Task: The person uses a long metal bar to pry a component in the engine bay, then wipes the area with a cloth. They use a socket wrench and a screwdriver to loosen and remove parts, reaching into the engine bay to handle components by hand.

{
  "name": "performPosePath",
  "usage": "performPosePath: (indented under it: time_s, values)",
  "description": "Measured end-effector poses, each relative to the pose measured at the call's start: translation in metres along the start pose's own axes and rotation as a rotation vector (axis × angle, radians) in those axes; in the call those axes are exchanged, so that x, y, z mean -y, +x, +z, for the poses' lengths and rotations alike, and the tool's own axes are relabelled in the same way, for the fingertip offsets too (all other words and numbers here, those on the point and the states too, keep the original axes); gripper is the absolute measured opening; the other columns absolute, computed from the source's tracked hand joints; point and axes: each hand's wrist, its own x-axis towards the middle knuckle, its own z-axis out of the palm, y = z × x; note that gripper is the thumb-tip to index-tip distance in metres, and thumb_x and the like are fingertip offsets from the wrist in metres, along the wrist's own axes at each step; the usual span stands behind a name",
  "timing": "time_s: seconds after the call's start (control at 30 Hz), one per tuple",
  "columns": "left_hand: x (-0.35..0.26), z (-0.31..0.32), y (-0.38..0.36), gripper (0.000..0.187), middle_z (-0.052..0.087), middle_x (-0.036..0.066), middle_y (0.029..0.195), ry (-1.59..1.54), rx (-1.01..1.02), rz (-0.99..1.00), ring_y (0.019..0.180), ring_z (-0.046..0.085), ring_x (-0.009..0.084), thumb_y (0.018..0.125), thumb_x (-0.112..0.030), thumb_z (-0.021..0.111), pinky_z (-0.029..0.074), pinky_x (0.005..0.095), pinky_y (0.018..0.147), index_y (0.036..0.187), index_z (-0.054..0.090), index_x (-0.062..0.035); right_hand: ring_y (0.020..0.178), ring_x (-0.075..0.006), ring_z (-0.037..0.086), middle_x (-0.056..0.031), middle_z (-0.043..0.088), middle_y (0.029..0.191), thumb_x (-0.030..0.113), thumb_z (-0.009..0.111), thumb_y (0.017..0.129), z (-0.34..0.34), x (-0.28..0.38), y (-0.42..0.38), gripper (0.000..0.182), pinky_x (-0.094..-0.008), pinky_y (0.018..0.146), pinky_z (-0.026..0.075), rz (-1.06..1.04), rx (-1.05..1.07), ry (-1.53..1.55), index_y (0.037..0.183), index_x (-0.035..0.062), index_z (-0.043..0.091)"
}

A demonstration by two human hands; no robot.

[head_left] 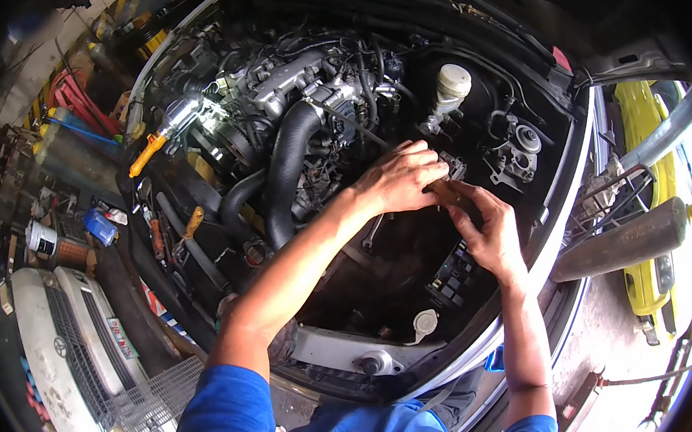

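Over the engine bay, my left hand (403, 177) reaches across with its fingers curled. My right hand (490, 234) comes up from the right, thumb and fingers pinched together. Both sets of fingertips meet at a small brownish piece (443, 191), too small and covered to name. Just beyond them stands the brake fluid reservoir (453, 86) with its pale cap. A fuse box (450, 279) lies below my right hand. To the left of my hands, a thick black hose (295, 151) curves down from the engine (292, 79). A wrench (374, 228) lies beneath my left wrist.
A lit work lamp (181, 115) with an orange handle rests at the engine's left side. Hand tools (155, 233) lie along the front edge. A washer filler cap (425, 323) is near my body. A gas cylinder (628, 238) and removed bumper (46, 341) flank the car.
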Motion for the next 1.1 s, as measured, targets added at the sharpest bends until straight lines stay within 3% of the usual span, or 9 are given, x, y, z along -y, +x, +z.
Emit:
performPosePath:
  time_s: [0.2, 0.43, 0.6, 0.7, 0.83, 0.9, 0.97, 1.03, 1.1]
  values:
    - [0.007, 0.023, -0.001, 0.020, 0.069, 0.002, 0.064, 0.154, -0.068, -0.062, 0.062, 0.072, 0.0253, 0.075, -0.029, 0.082, 0.057, 0.0394, 0.060, 0.077, 0.068, -0.0147, 0.097, -0.0349, 0.076, -0.0200, 0.074, 0.104, 0.009, 0.074, 0.092, 0.002, 0.003, -0.002, 0.032, -0.0375, 0.087, 0.058, 0.063, 0.043, 0.005, 0.121, -0.0025, 0.069]
    - [0.011, 0.016, -0.004, 0.011, 0.073, 0.004, 0.068, 0.068, 0.083, -0.075, 0.065, 0.074, 0.0249, 0.073, -0.022, 0.078, 0.057, 0.0397, 0.060, 0.076, 0.070, -0.0154, 0.090, -0.0296, 0.078, -0.0174, 0.076, 0.096, 0.007, 0.075, 0.090, 0.007, 0.009, -0.003, 0.031, -0.0343, 0.082, 0.058, 0.172, 0.011, 0.060, 0.120, -0.0017, 0.070]
    - [0.008, 0.002, 0.008, 0.013, 0.071, 0.009, 0.065, 0.085, 0.250, -0.103, 0.064, 0.073, 0.0294, 0.073, -0.026, 0.074, 0.057, 0.0419, 0.060, 0.073, 0.072, -0.0131, 0.076, -0.0067, 0.062, -0.0064, 0.072, 0.087, 0.009, 0.072, 0.094, 0.010, 0.016, -0.004, 0.028, -0.0237, 0.069, 0.048, 0.304, -0.004, 0.161, 0.119, -0.0025, 0.070]
    - [0.009, -0.009, 0.026, 0.017, 0.070, 0.014, 0.066, 0.059, 0.460, -0.136, 0.066, 0.073, 0.0344, 0.071, -0.027, 0.072, 0.058, 0.0465, 0.063, 0.067, 0.071, -0.0100, 0.076, -0.0049, 0.056, -0.0006, 0.068, 0.086, 0.013, 0.070, 0.096, 0.003, 0.017, 0.002, 0.027, -0.0223, 0.069, 0.045, 0.588, -0.004, 0.389, 0.119, -0.0019, 0.070]
    - [0.008, -0.001, 0.022, 0.012, 0.073, 0.013, 0.073, 0.102, 0.384, -0.155, 0.071, 0.074, 0.0355, 0.073, -0.019, 0.073, 0.057, 0.0478, 0.062, 0.075, 0.072, -0.0076, 0.081, -0.0070, 0.058, -0.0021, 0.070, 0.091, 0.015, 0.068, 0.098, 0.001, 0.005, 0.000, 0.027, -0.0239, 0.074, 0.047, 0.472, 0.009, 0.369, 0.119, -0.0029, 0.069]
    - [-0.020, -0.019, 0.009, 0.046, 0.069, 0.012, 0.113, 0.147, 0.268, -0.159, 0.117, 0.065, 0.0297, 0.079, -0.030, 0.082, 0.051, 0.0475, 0.098, 0.118, 0.066, -0.0116, 0.087, -0.0095, 0.062, -0.0041, 0.072, 0.097, 0.015, 0.067, 0.099, 0.002, 0.025, -0.006, 0.028, -0.0245, 0.080, 0.049, 0.360, -0.059, 0.268, 0.120, -0.0039, 0.069]
    - [-0.058, -0.051, -0.023, 0.062, 0.059, 0.013, 0.129, 0.314, -0.034, -0.088, 0.129, 0.055, 0.0316, 0.082, -0.037, 0.084, 0.043, 0.0488, 0.110, 0.134, 0.062, -0.0124, 0.082, -0.0081, 0.058, -0.0014, 0.069, 0.093, 0.018, 0.067, 0.101, 0.011, 0.030, -0.029, 0.030, -0.0236, 0.073, 0.046, 0.358, -0.146, 0.334, 0.121, -0.0036, 0.069]
    - [-0.106, -0.096, -0.065, 0.060, 0.054, 0.014, 0.133, 0.261, -0.249, -0.222, 0.129, 0.053, 0.0342, 0.087, -0.031, 0.083, 0.043, 0.0469, 0.112, 0.140, 0.060, -0.0119, 0.074, -0.0043, 0.050, 0.0024, 0.063, 0.087, 0.023, 0.066, 0.102, 0.021, 0.057, -0.062, 0.032, -0.0211, 0.065, 0.038, 0.332, -0.151, 0.380, 0.122, -0.0022, 0.069]
    - [-0.137, -0.138, -0.131, 0.045, 0.060, 0.014, 0.129, 0.243, -0.420, -0.320, 0.127, 0.058, 0.0332, 0.087, -0.021, 0.083, 0.048, 0.0445, 0.109, 0.128, 0.067, -0.0102, 0.069, -0.0002, 0.038, 0.0055, 0.058, 0.083, 0.026, 0.068, 0.102, 0.040, 0.088, -0.095, 0.035, -0.0188, 0.061, 0.027, 0.389, -0.157, 0.548, 0.126, 0.0001, 0.069]
